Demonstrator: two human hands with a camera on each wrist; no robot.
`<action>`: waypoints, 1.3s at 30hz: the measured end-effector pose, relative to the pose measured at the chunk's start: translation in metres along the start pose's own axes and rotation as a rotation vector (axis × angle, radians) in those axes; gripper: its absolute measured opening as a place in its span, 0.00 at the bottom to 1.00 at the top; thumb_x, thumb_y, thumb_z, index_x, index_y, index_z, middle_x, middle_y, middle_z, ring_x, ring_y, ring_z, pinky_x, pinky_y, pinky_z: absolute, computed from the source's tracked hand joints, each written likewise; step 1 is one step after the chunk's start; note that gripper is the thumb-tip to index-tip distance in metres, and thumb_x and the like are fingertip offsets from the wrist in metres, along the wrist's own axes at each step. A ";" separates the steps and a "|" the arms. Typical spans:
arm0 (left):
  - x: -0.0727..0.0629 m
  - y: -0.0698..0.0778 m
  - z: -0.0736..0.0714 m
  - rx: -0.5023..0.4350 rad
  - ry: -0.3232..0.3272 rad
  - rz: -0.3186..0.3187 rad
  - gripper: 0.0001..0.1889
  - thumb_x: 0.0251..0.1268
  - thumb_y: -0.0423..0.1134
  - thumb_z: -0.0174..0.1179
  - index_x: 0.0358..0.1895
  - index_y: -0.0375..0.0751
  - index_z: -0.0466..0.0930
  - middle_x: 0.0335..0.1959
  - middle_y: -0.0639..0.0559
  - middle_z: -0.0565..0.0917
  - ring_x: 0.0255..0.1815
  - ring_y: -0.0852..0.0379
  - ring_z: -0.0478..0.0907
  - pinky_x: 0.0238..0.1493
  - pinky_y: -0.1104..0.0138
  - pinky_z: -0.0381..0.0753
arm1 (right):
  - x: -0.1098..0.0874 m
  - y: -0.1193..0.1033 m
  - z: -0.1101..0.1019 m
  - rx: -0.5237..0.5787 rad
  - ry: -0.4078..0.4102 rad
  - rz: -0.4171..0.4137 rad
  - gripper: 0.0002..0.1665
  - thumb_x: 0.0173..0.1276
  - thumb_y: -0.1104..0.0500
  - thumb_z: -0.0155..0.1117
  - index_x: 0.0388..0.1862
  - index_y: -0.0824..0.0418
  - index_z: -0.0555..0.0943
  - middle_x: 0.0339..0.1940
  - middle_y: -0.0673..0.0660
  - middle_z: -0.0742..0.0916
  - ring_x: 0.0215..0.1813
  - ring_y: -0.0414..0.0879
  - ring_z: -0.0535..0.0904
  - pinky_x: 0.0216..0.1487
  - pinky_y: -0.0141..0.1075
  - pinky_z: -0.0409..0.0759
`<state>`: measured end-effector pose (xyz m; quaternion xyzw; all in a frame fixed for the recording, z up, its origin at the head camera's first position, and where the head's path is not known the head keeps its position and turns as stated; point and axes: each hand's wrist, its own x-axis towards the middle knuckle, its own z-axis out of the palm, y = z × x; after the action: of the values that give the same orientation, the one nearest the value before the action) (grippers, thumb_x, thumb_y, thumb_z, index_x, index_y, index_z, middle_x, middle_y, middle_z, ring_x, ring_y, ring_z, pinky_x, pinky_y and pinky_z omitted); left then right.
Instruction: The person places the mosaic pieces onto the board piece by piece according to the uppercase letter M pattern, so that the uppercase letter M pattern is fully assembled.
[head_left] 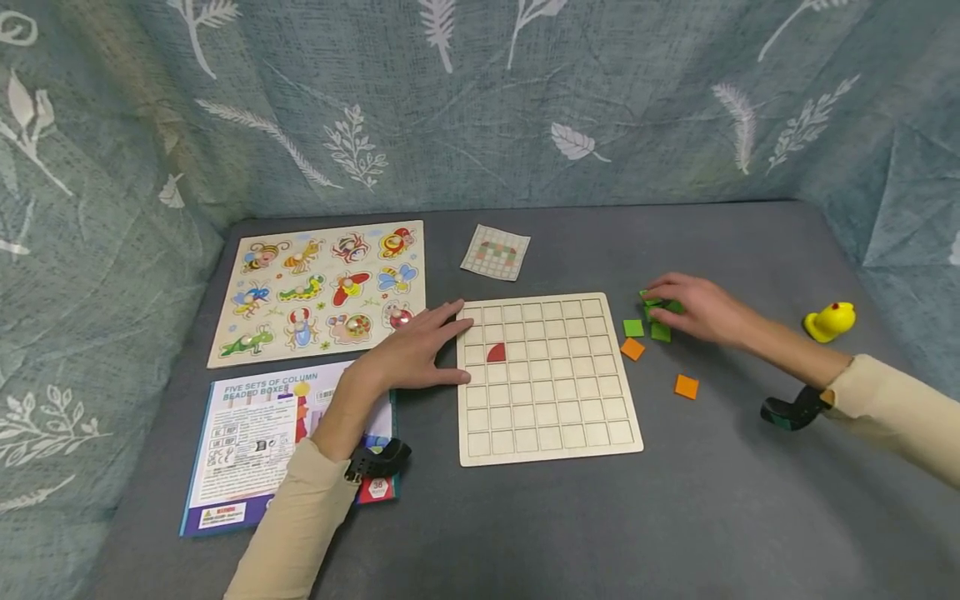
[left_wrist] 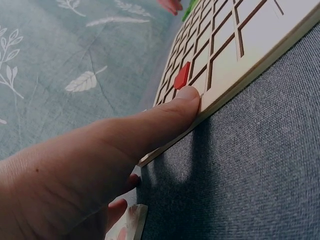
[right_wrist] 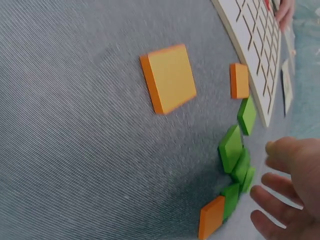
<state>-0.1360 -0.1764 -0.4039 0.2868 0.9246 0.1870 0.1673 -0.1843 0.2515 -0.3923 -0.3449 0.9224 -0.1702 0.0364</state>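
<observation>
Mid-desk (head_left: 525, 533), steady the grid board (head_left: 551, 367), likely stiff, by its left edge under spread left hand (head_left: 411, 350). With right hand (head_left: 701, 308) spread, apparently gripping nothing, pinch the green tiles (head_left: 633, 328), probably light and slippery, toward the desk's right edge, by opposite sides.

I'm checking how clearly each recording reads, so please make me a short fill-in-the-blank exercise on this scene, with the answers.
1. The quarter-round piece on the gridded board is coloured ____.
2. In the head view, the left grip touches the board's ____ side.
3. The tiles nearest the right grip are coloured ____.
4. The toy duck's body is coloured ____.

Missing words: red; left; green; yellow.
</observation>
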 end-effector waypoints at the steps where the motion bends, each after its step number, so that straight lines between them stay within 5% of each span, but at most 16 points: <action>1: 0.000 0.000 0.000 0.000 0.003 0.001 0.43 0.59 0.57 0.65 0.74 0.42 0.60 0.79 0.41 0.51 0.79 0.38 0.50 0.76 0.46 0.53 | 0.003 0.001 0.000 -0.012 -0.003 -0.011 0.14 0.64 0.66 0.66 0.48 0.69 0.84 0.50 0.66 0.84 0.50 0.60 0.82 0.49 0.53 0.80; 5: 0.000 0.000 0.000 0.004 0.010 0.012 0.43 0.59 0.57 0.65 0.74 0.41 0.60 0.79 0.41 0.52 0.79 0.39 0.51 0.76 0.46 0.55 | 0.011 0.006 -0.001 -0.062 -0.026 -0.043 0.10 0.62 0.70 0.65 0.43 0.70 0.86 0.48 0.67 0.85 0.49 0.61 0.82 0.48 0.52 0.81; 13: -0.003 -0.001 0.001 0.005 0.018 0.015 0.43 0.59 0.56 0.65 0.74 0.41 0.60 0.79 0.41 0.52 0.78 0.38 0.52 0.75 0.46 0.57 | 0.016 0.015 -0.003 -0.127 -0.046 -0.038 0.16 0.61 0.73 0.64 0.49 0.69 0.85 0.49 0.70 0.85 0.47 0.63 0.83 0.42 0.51 0.82; 26: 0.000 -0.002 0.001 -0.005 0.015 0.026 0.42 0.59 0.56 0.65 0.74 0.40 0.61 0.79 0.40 0.53 0.78 0.38 0.52 0.75 0.45 0.56 | 0.025 0.023 -0.010 -0.107 -0.110 -0.043 0.12 0.59 0.69 0.68 0.44 0.68 0.87 0.46 0.68 0.84 0.44 0.60 0.83 0.41 0.48 0.83; 34: -0.001 -0.001 0.001 0.000 0.014 0.023 0.43 0.59 0.56 0.65 0.74 0.41 0.60 0.79 0.40 0.52 0.78 0.39 0.52 0.75 0.46 0.57 | 0.019 0.029 0.000 -0.139 0.041 -0.091 0.14 0.55 0.70 0.71 0.43 0.66 0.88 0.39 0.66 0.85 0.35 0.55 0.82 0.33 0.46 0.81; 39: 0.000 -0.002 0.000 0.005 0.008 0.024 0.43 0.59 0.56 0.65 0.74 0.40 0.60 0.79 0.40 0.52 0.79 0.39 0.52 0.75 0.47 0.57 | 0.022 0.016 0.003 -0.127 0.229 -0.229 0.18 0.49 0.71 0.75 0.42 0.64 0.88 0.36 0.64 0.84 0.30 0.52 0.81 0.26 0.42 0.78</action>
<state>-0.1372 -0.1776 -0.4045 0.2974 0.9223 0.1878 0.1605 -0.2107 0.2471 -0.3998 -0.4275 0.8842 -0.1528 -0.1102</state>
